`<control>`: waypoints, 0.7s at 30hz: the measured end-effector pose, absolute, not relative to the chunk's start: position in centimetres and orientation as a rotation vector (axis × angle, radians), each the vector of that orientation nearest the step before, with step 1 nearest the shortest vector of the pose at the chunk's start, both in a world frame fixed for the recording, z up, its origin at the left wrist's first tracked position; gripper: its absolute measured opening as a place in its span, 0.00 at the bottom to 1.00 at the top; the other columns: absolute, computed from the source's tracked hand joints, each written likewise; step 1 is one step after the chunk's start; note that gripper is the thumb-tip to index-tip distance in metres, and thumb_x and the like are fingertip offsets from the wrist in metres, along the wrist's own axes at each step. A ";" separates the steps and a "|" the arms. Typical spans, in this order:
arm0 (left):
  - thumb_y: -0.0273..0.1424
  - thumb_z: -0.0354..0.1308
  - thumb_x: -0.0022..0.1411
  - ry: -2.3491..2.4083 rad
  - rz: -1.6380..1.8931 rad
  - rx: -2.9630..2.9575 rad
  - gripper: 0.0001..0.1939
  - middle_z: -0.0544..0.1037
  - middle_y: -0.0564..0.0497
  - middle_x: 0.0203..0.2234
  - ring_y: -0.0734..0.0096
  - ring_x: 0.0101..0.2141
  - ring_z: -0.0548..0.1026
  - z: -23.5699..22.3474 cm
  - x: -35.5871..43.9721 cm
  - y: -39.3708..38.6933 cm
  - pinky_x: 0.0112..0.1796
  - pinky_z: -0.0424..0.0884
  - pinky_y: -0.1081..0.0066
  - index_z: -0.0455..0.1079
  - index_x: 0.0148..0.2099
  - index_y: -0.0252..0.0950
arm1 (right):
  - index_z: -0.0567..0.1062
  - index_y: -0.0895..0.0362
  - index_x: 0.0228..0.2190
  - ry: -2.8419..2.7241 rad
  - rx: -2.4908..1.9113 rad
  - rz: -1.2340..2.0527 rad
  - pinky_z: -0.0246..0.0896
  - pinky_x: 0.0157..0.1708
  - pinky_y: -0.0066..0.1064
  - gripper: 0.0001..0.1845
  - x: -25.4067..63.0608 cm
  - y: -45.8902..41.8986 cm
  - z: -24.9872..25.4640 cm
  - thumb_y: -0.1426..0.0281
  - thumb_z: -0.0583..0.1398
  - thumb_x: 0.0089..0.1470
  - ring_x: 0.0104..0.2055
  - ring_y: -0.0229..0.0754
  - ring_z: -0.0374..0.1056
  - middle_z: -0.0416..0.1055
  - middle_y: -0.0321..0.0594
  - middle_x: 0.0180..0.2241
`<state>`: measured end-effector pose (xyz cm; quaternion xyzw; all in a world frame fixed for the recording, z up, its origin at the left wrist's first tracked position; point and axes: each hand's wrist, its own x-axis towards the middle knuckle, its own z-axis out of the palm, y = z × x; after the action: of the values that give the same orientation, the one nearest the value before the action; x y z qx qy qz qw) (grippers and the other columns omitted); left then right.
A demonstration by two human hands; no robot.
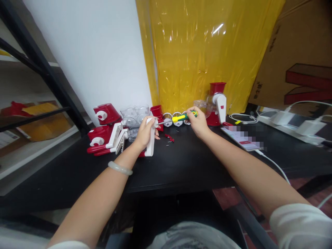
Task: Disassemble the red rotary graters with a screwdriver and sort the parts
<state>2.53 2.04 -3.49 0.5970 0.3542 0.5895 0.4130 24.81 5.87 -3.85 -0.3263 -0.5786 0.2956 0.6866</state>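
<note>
My left hand (144, 134) is closed around a white crank handle (150, 147) with a red grip at its lower end, held above the black table. In my right hand (197, 121) is a screwdriver (184, 117) with a green and yellow handle. Its shaft points left, and the tip meets the upper end of the crank handle; the exact contact is too small to make out. Below them on the table lie small red parts (169, 138) and tiny metal pieces (167, 145). Behind stand several metal grater drums (167, 119), partly hidden by my right hand.
Red grinder bodies (105, 114), more white crank handles (115, 136) and clear plastic cups (141, 110) stand at the left. An assembled red and white grinder (217, 103) is at the back right. A charging phone (242, 138) and a power strip (290, 128) lie at the right.
</note>
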 end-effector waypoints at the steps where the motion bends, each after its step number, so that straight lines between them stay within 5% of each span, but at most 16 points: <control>1: 0.48 0.63 0.56 0.889 1.483 1.499 0.24 0.72 0.56 0.25 0.73 0.18 0.71 -3.5 2.5 2.0 0.16 0.73 0.72 0.62 0.46 0.38 | 0.67 0.54 0.28 -1.295 -0.731 0.658 0.59 0.26 0.31 0.11 24.8 5.9 -3.8 0.61 0.61 0.52 0.23 0.35 0.63 0.67 0.32 0.25; 13: 0.47 0.63 0.56 0.909 1.474 1.507 0.23 0.72 0.56 0.26 0.74 0.19 0.70 -3.8 2.5 2.3 0.16 0.73 0.73 0.62 0.46 0.38 | 0.69 0.53 0.31 -1.307 -0.585 0.805 0.66 0.34 0.33 0.10 25.1 6.6 -4.4 0.62 0.63 0.48 0.34 0.38 0.66 0.68 0.35 0.33; 21: 0.45 0.62 0.58 0.917 1.493 1.515 0.21 0.71 0.57 0.25 0.73 0.18 0.70 -3.8 2.4 2.4 0.16 0.73 0.71 0.62 0.45 0.38 | 0.67 0.53 0.26 -1.432 -0.753 0.747 0.53 0.20 0.30 0.25 25.5 6.2 -4.0 0.43 0.58 0.53 0.18 0.34 0.56 0.56 0.30 0.18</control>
<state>2.39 2.38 -3.83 0.5992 0.3625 0.5905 0.4011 25.53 6.15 -3.99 -0.3285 -0.6249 0.3259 0.6288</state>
